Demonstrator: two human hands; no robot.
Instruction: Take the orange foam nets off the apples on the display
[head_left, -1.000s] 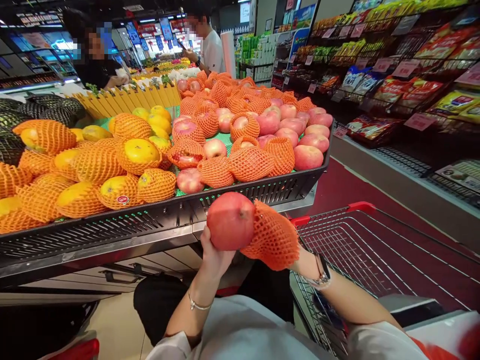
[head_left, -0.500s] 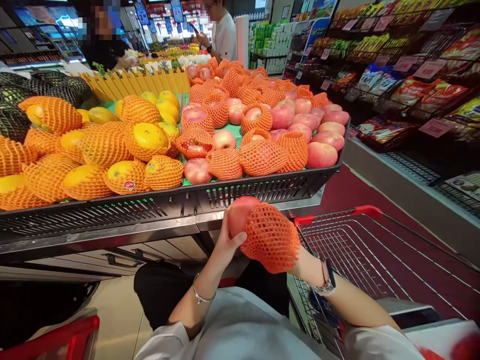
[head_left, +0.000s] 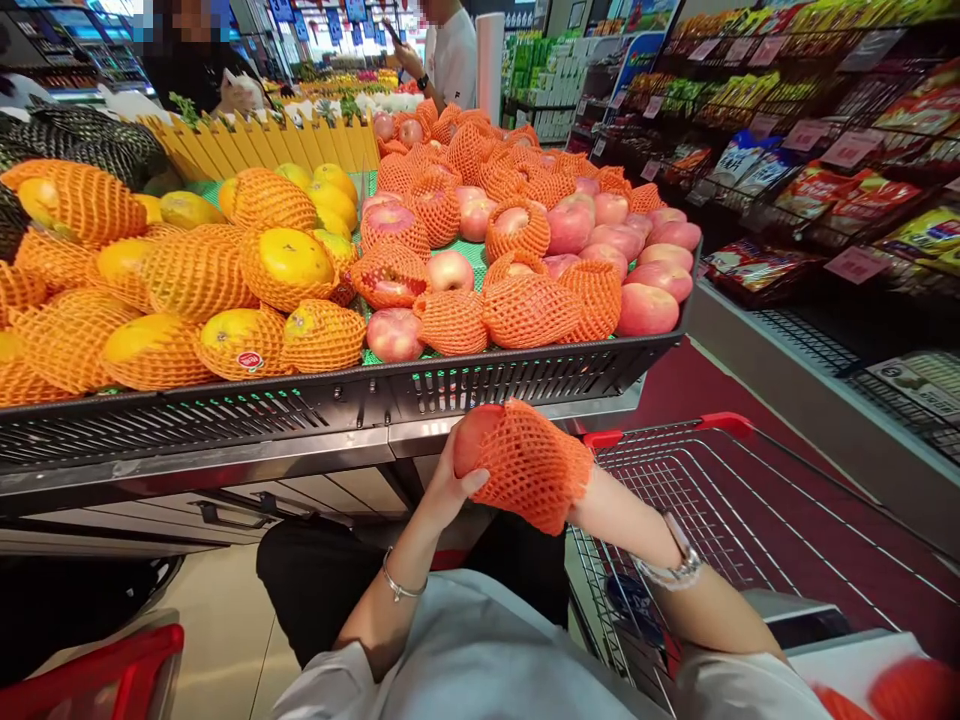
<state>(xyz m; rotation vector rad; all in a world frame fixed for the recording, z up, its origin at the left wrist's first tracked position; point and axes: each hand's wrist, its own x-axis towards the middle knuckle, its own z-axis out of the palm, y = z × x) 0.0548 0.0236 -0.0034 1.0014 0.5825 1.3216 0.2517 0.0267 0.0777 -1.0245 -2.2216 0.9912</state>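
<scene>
My left hand [head_left: 445,490] is closed around the left side of a red apple [head_left: 472,440], its thumb across the front. An orange foam net sleeve [head_left: 531,468] covers the apple's right part. My right hand [head_left: 586,498] reaches into the sleeve's open right end; the netting hides its fingers, so their grip does not show. Both hands are above my lap, just in front of a black crate [head_left: 517,375] of fruit. Loose apples [head_left: 648,308] and others in orange foam nets [head_left: 531,310] fill its right half.
Netted yellow melons [head_left: 289,268] lie left of the apples, before a yellow picket divider [head_left: 262,145]. A wire shopping cart [head_left: 697,500] stands at my right, snack shelves [head_left: 817,170] beyond. A red basket [head_left: 112,670] is low at left. Two people stand across the display.
The foam sleeve has shifted slightly left over the apple, and more of my right wrist shows outside it. The apple's bare part looks smaller. My view has turned slightly.
</scene>
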